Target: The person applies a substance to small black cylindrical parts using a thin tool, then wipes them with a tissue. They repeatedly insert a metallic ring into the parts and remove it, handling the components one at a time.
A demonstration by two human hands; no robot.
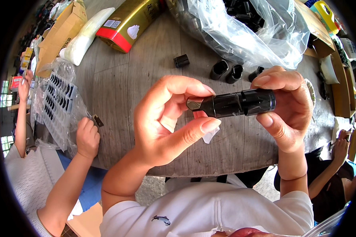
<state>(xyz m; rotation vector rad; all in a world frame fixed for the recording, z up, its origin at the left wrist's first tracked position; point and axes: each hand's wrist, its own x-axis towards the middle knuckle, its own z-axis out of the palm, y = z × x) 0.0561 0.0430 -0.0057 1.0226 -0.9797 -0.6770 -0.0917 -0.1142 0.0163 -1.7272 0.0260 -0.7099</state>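
Between my two hands is a black tube (233,104), held level above the table. It looks made of two glossy parts meeting near the middle, with a shiny, angular tip at the left end. My left hand (162,122) pinches that tip between thumb and forefinger. My right hand (290,104) grips the round right end with thumb and fingers. Below my left thumb hangs a small whitish translucent scrap (211,135); what holds it is hidden. Past my hands, short black hollow sleeves (219,69) stand on the table, and another black sleeve (181,61) lies on its side.
A clear plastic bag (281,43) of black parts lies at the back right. A gold and red tin (126,27), a white bottle-like object (87,37) and a cardboard box (61,35) are back left. A co-worker's hand (87,137) rests beside a plastic-wrapped tray (61,106); another person sits right.
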